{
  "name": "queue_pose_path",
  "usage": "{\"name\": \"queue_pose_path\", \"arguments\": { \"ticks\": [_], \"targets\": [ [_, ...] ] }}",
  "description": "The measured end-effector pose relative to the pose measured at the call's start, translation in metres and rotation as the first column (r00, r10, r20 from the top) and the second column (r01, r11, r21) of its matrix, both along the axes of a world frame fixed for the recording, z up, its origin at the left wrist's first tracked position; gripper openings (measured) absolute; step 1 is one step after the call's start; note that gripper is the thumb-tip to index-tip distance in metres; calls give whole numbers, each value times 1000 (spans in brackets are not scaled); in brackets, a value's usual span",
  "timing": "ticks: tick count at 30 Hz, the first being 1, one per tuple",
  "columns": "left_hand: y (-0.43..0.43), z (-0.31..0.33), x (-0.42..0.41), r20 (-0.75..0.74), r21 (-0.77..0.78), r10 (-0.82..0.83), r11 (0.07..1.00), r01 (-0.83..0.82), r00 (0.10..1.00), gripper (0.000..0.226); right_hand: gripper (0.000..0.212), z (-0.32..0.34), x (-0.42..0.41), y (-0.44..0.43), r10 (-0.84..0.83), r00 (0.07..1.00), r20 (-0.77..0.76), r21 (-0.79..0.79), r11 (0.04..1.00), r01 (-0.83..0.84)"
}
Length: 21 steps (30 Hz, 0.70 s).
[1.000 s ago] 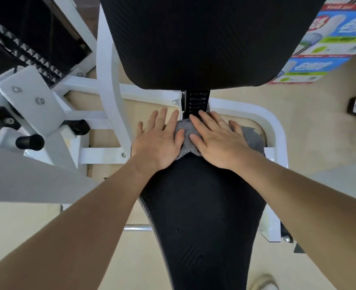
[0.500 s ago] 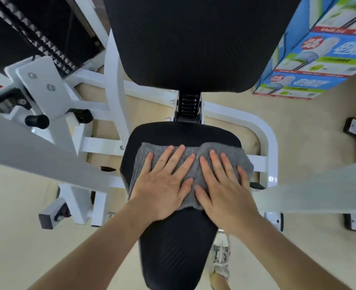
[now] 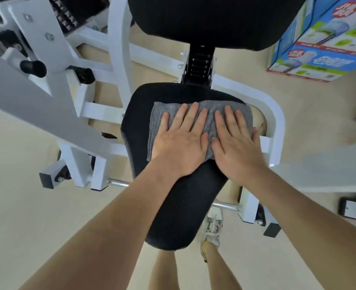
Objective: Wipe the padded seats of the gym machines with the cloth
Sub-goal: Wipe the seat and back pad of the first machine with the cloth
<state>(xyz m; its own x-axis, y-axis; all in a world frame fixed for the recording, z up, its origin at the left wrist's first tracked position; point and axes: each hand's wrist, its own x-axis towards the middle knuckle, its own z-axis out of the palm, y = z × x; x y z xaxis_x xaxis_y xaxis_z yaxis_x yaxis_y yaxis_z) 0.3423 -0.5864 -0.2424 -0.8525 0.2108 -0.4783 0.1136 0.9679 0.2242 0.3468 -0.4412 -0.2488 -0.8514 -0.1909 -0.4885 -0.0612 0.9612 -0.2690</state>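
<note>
A black padded seat (image 3: 181,208) of a white gym machine lies below me, wide at the far end and narrow toward me. A grey cloth (image 3: 209,117) is spread across its wide part. My left hand (image 3: 181,141) presses flat on the cloth's left half, fingers straight and spread. My right hand (image 3: 235,143) presses flat on the right half beside it, little finger reaching past the cloth's right edge. The black padded backrest (image 3: 204,19) hangs above the seat at the top of the view.
The white machine frame (image 3: 275,122) curves round the seat's right side, and white arms and a black-tipped handle (image 3: 33,68) stand at left. A blue printed carton (image 3: 323,49) sits on the beige floor at top right. My legs and a shoe (image 3: 212,229) show below the seat.
Both hands have drawn the cloth from the seat's far edge by the backrest post toward me, over the wide part of the seat. The view has pulled back.
</note>
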Motion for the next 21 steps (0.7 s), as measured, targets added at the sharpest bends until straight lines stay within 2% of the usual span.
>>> {"name": "queue_pose_path", "arguments": {
  "ticks": [4,8,11,13,14,15,17,18,19,21],
  "targets": [
    [-3,21,68,-81,-13,53,998,-55,995,57,68,18,64,-13,-43,999,0,-67,997,43],
    [-10,33,115,-145,-12,163,986,-167,976,57,62,33,107,-32,-90,996,24,-193,977,93],
    [-16,42,154,-129,45,280,960,-277,951,58,63,49,133,-41,1,999,36,-164,986,5],
    [-16,45,176,-113,158,347,931,-327,931,59,65,59,144,-40,104,995,6,-135,986,-102],
    [-15,47,182,-99,255,411,891,-376,906,60,64,62,146,-39,148,989,-22,-122,981,-150],
    [-15,49,184,-61,362,518,808,-465,853,61,61,64,147,-38,190,981,-45,-108,975,-194],
    [-14,54,176,123,512,729,534,-673,673,67,58,62,141,-42,268,960,-74,-89,958,-274],
    [-15,56,169,211,522,785,414,-746,583,69,58,60,137,-46,303,949,-86,-83,947,-310],
    [-17,56,160,272,500,814,336,-798,513,67,60,58,132,-52,331,939,-93,-81,938,-338],
    [-26,50,146,373,523,815,209,-826,443,45,63,54,121,-63,370,923,-104,-73,923,-378]
  ]
}}
